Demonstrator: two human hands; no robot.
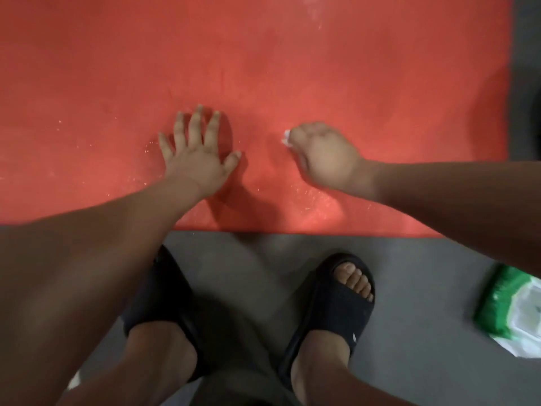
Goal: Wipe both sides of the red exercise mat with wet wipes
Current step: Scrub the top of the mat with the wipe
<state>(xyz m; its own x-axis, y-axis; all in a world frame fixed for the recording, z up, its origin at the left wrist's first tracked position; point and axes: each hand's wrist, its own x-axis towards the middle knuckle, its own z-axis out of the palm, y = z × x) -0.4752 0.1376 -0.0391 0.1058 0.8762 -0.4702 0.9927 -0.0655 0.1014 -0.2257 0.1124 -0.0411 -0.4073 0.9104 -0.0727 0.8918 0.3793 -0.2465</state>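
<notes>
Likely a gym or home workout spot: a red exercise mat (292, 68) lies flat on a grey floor (409, 273). Feet in black slides (336, 306) stand at its near edge, and a green pack of wet wipes (509, 312) lies on the floor by its near right corner.

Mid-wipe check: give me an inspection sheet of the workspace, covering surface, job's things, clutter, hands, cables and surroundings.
Surface: grey floor, with the red mat lying flat on it.
Job's things: red mat carries pale specks near the hands; a white wipe peeks from the right hand; green and white wipes pack lies on the floor at right, off the mat.
Clutter: nothing seen.
Hands: left hand presses flat on the mat, fingers spread; right hand grips the wipe against the mat.
Cables: nothing seen.
Surroundings: feet in black slides stand on the floor at the mat's near edge.
</notes>
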